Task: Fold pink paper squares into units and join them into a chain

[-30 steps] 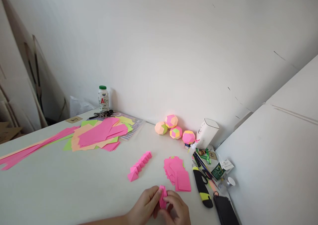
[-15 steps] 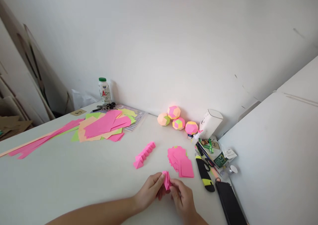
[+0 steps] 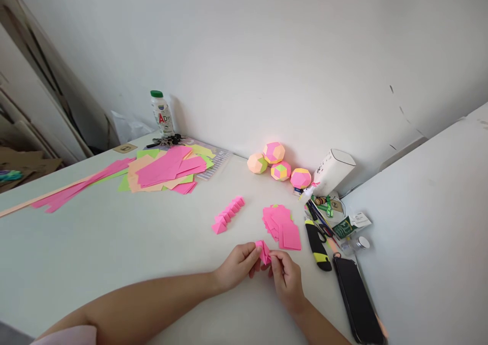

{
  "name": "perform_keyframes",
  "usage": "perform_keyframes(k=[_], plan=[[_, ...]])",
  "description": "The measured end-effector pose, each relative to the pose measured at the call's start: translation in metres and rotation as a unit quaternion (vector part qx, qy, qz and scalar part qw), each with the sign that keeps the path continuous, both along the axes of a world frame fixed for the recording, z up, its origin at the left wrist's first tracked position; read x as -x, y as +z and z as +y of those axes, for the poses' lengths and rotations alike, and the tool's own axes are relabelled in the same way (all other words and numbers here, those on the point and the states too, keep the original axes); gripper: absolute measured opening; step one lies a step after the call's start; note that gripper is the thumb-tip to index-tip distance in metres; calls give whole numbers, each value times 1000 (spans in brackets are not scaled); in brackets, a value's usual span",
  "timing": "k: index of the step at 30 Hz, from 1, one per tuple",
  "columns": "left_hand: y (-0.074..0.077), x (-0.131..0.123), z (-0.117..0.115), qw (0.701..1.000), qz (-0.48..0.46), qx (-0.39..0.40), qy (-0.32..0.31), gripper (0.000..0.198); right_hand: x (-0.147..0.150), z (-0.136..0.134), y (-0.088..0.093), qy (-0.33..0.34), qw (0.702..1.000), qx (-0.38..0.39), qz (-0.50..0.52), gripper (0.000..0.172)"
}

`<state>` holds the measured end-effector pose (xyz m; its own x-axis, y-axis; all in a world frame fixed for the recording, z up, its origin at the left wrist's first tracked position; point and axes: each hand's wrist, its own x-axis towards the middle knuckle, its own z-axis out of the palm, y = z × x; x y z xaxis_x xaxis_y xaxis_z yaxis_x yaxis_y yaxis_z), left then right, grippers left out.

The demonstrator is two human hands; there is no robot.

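Note:
A small folded piece of pink paper (image 3: 264, 252) is held between both hands, low above the table. My left hand (image 3: 239, 264) is closed on its left side, thumb on the near face. The fingers of my right hand (image 3: 285, 278) pinch its right edge. Just beyond them lies a row of folded pink paper units (image 3: 229, 215), nested in a line. To the right of that row, pink paper pieces (image 3: 280, 225) are spread in an overlapping pile, with a bit of green showing.
Paper balls (image 3: 280, 170) sit by the wall beside a white box (image 3: 334, 171). A black-and-yellow cutter (image 3: 318, 246), scissors (image 3: 324, 231) and black case (image 3: 357, 300) line the right side. Coloured sheets (image 3: 163, 169), paper strips (image 3: 80, 185) and a bottle (image 3: 163, 115) lie left.
The view has tilted down and shifted a little, so the table things appear higher. Both hands keep hold of the pink paper, whose folded faces are angled slightly differently.

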<state>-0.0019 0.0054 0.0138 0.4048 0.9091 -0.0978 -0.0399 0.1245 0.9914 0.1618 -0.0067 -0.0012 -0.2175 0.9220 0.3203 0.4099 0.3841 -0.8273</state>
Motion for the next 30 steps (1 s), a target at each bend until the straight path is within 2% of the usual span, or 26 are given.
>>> perform_keyframes(k=[7, 15, 19, 22, 24, 27, 30], plan=[[-1, 1, 0, 1000, 24, -4, 1, 45, 0, 0, 3, 11, 999, 21, 24, 24], [-7, 1, -1, 1000, 3, -12, 14, 33, -3, 3, -4, 46, 995, 56, 66, 14], [-10, 1, 1, 1000, -19, 6, 15, 32, -2, 2, -2, 77, 994, 59, 55, 14], [-11, 2, 3, 999, -33, 28, 15, 35, -2, 1, 3, 87, 995, 14, 40, 16], [-10, 3, 3, 998, -51, 44, 17, 36, -2, 1, 4, 86, 995, -52, 20, 20], [-7, 3, 3, 997, -55, 59, 15, 37, -2, 2, 2, 85, 982, -166, -24, 29], [-7, 4, 3, 997, -42, 59, 4, 36, -1, 2, -1, 84, 968, -226, -75, 33]])
